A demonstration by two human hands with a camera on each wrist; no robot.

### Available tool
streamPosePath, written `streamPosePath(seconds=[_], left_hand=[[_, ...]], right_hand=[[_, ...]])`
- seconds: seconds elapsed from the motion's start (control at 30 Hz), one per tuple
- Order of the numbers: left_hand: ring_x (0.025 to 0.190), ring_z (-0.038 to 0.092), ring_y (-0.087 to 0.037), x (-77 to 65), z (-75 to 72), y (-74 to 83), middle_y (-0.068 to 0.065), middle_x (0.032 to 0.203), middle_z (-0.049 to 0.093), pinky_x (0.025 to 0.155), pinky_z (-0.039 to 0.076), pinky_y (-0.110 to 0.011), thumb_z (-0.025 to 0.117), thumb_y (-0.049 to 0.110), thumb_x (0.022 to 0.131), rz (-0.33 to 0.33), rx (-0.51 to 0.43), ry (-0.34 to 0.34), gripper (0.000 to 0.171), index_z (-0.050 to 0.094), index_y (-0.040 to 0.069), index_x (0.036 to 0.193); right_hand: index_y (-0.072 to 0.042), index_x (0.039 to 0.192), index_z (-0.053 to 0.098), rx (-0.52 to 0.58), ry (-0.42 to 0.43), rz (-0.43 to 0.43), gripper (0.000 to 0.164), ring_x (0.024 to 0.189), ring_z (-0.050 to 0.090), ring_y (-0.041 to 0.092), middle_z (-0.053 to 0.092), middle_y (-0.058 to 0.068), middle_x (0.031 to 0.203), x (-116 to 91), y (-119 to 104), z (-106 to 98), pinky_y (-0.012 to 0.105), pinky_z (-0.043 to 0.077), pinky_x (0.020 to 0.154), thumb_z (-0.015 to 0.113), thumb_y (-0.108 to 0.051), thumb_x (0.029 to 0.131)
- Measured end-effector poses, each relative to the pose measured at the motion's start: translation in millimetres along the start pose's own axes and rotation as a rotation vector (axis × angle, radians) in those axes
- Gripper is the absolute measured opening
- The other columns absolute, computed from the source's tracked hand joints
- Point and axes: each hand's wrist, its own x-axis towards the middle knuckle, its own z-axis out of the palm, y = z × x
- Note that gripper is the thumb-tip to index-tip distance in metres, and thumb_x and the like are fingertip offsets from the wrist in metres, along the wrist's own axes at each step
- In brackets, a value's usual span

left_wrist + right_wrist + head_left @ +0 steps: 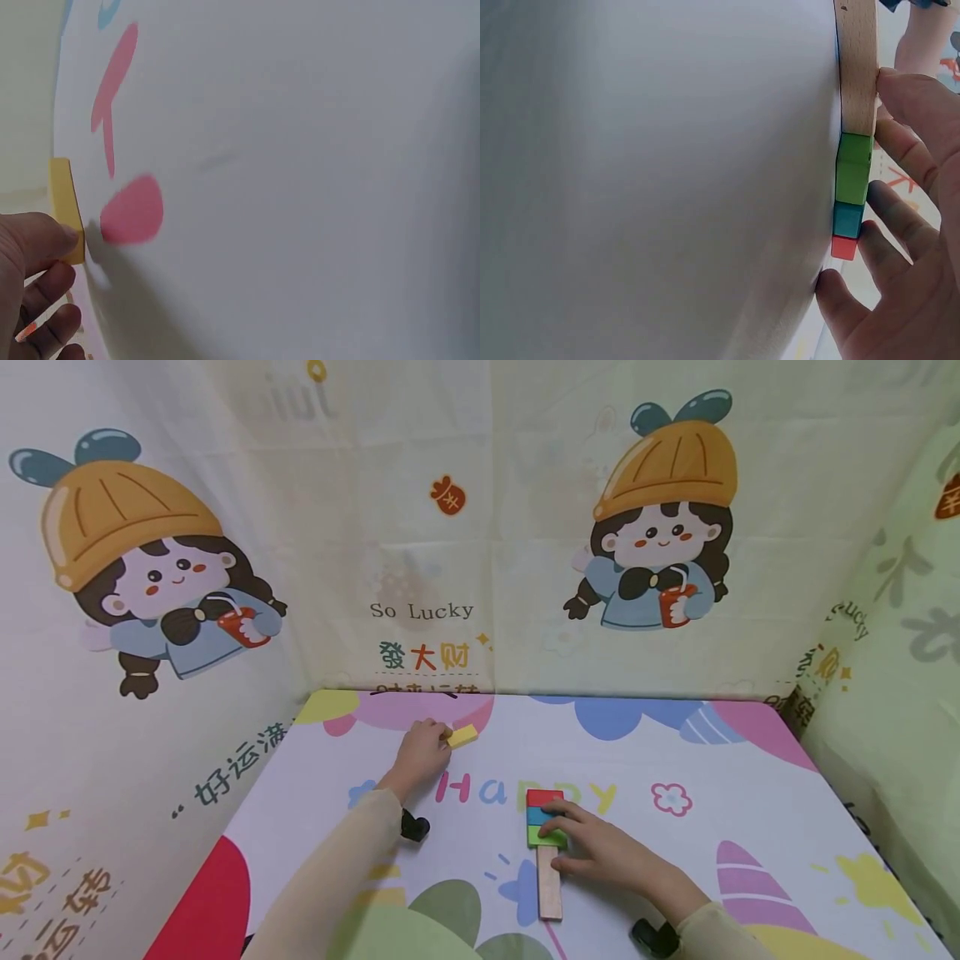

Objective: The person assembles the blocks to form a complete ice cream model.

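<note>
My left hand (pixel 423 752) pinches a small yellow block (pixel 462 737) between thumb and fingers, near the far side of the table. In the left wrist view the thumb lies across the lower end of the yellow block (pixel 66 210). On the tabletop, a red block (pixel 544 797), a blue block (pixel 538 816) and a green block (pixel 542 836) lie in a row, with a plain wooden block (pixel 550 885) extending from the green end toward me. My right hand (pixel 600 847) rests its spread fingers along the coloured blocks, its thumb beside the wooden block (pixel 857 67).
A printed cover (pixel 622 893) with pastel shapes and the word Happy lies over the table. Cloth walls (pixel 525 568) with cartoon figures stand behind it and to both sides. Each wrist wears a small black device, as on the left wrist (pixel 414 827).
</note>
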Motion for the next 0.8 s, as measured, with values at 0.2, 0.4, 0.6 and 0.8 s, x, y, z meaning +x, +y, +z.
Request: streamPosePath(seconds=[0.2, 0.4, 0.6, 0.8], left_hand=[[0.111, 0.055, -0.026, -2.9, 5.9, 18.3, -0.008, 0.121, 0.066, 0.103, 0.051, -0.042, 0.071, 0.014, 0.093, 0.048, -0.018, -0.011, 0.031, 0.073, 0.009, 0.123], [0.106, 0.053, -0.021, -4.2, 17.2, 31.0, -0.003, 0.119, 0.066, 0.097, 0.051, -0.038, 0.071, 0.016, 0.093, 0.076, -0.056, -0.050, 0.032, 0.072, 0.013, 0.125], [0.107, 0.053, -0.018, -6.0, 27.6, 46.5, -0.001, 0.116, 0.065, 0.099, 0.051, -0.036, 0.071, 0.016, 0.094, 0.132, -0.100, -0.093, 0.032, 0.073, 0.013, 0.126], [0.106, 0.055, -0.017, -10.4, 35.4, 63.3, 0.000, 0.116, 0.067, 0.097, 0.052, -0.035, 0.070, 0.017, 0.094, 0.184, -0.093, -0.111, 0.032, 0.073, 0.013, 0.126]], right_hand=[[-0.036, 0.126, 0.064, 0.001, 0.003, -0.008, 0.033, 0.132, 0.057, 0.026, 0.046, -0.002, 0.156, -0.6, 1.0, 0.1, 0.051, 0.050, 0.107, 0.074, -0.039, 0.095], [-0.035, 0.126, 0.064, 0.010, -0.002, -0.008, 0.033, 0.133, 0.056, 0.027, 0.046, -0.001, 0.156, -0.3, 1.3, -0.3, 0.051, 0.049, 0.108, 0.075, -0.038, 0.095], [-0.036, 0.126, 0.064, 0.010, -0.003, -0.004, 0.033, 0.134, 0.056, 0.027, 0.046, -0.002, 0.157, -0.5, 1.2, -1.5, 0.051, 0.049, 0.108, 0.074, -0.040, 0.095], [-0.036, 0.126, 0.064, 0.018, -0.004, -0.009, 0.033, 0.134, 0.056, 0.029, 0.047, -0.001, 0.156, 0.8, 0.0, -2.5, 0.053, 0.049, 0.107, 0.073, -0.043, 0.095]])
